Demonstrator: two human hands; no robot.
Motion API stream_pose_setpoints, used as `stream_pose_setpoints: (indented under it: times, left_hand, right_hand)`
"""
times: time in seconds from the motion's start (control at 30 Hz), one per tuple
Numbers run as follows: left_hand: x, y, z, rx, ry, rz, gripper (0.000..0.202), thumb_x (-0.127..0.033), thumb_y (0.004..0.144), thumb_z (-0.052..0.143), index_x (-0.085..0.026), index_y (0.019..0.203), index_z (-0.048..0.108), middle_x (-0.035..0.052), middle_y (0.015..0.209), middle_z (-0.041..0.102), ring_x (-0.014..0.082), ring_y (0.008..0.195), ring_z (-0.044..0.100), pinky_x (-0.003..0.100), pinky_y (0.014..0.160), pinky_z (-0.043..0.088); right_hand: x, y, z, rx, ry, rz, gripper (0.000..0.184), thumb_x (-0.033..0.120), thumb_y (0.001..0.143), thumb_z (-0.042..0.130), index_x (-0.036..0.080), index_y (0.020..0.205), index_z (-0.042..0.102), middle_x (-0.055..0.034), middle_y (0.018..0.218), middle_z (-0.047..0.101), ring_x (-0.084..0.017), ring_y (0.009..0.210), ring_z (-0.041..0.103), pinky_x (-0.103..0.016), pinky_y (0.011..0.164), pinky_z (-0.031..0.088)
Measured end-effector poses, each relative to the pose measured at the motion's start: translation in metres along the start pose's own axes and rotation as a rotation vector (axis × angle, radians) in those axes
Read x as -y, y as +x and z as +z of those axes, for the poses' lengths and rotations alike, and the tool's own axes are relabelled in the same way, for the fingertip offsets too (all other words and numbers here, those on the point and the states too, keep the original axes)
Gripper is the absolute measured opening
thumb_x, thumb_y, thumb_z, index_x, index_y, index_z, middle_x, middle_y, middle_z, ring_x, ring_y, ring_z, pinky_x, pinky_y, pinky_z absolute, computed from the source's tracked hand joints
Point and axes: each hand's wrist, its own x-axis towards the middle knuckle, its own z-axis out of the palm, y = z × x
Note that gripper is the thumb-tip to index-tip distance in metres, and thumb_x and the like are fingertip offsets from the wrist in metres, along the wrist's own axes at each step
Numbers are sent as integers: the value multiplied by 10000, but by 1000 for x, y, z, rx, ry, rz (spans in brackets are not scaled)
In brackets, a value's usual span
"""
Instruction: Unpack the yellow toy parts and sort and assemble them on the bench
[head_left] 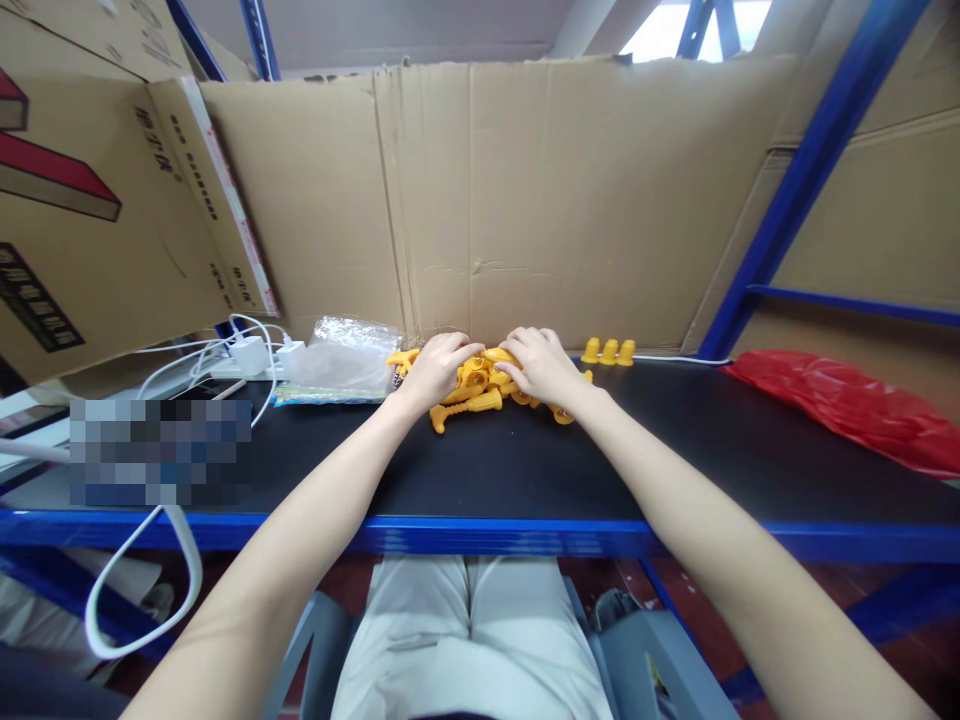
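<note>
A heap of small yellow plastic parts (480,398) lies at the back of the black table top (495,465), against a cardboard wall. My left hand (437,366) rests on the left side of the heap with its fingers curled over the parts. My right hand (541,364) covers the right side, fingers bent and pressed onto the pieces. What each hand grips is hidden under the fingers. Three yellow cone-shaped parts (608,351) stand upright in a row just right of my right hand.
A clear plastic bag (343,360) lies left of the heap, beside a white power strip with chargers and cables (247,355). A red plastic bag (847,405) lies at the right. Cardboard sheets (525,200) wall the back. A blue table edge (480,535) runs in front.
</note>
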Motion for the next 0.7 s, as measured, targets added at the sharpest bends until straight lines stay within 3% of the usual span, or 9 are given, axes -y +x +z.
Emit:
stream_pose_setpoints:
  times: [0.1, 0.2, 0.37, 0.53, 0.7]
  left_hand:
    - [-1, 1, -1, 32, 12, -14, 415, -5, 826, 345, -153, 1108, 611, 91, 956, 608, 184, 908, 560, 347, 806, 455]
    - [-3, 2, -3, 62, 39, -48, 422, -10, 826, 352, -157, 1135, 598, 95, 988, 615, 192, 937, 561, 347, 813, 434]
    - [-7, 2, -8, 149, 133, -83, 414, -36, 833, 383, -169, 1177, 572, 91, 1011, 630, 219, 989, 550, 382, 840, 374]
    - [-8, 1, -7, 215, 212, -90, 276, -151, 891, 407, -168, 1073, 614, 84, 932, 637, 228, 926, 543, 394, 818, 345]
    - [-11, 2, -5, 249, 254, -109, 237, -172, 896, 418, -168, 977, 641, 75, 874, 632, 225, 868, 527, 388, 787, 334]
  right_hand:
    - [1, 0, 3, 0, 4, 30, 208, 268, 908, 428, 137, 1021, 544, -115, 980, 623, -247, 908, 532, -420, 908, 274]
    - [2, 0, 5, 15, 12, 75, 212, 211, 899, 414, 130, 1063, 521, -112, 971, 640, -241, 854, 544, -406, 853, 281]
    - [6, 0, 6, 36, -39, 40, 318, 270, 950, 341, 114, 1156, 527, -139, 1019, 634, -256, 915, 529, -373, 801, 272]
    - [11, 0, 6, 76, -113, 12, 382, 296, 967, 312, 80, 1198, 528, -147, 1027, 624, -249, 907, 513, -380, 814, 255]
    - [15, 2, 3, 61, -149, -15, 279, 227, 936, 379, 98, 1092, 571, -135, 1013, 614, -247, 916, 494, -393, 853, 232]
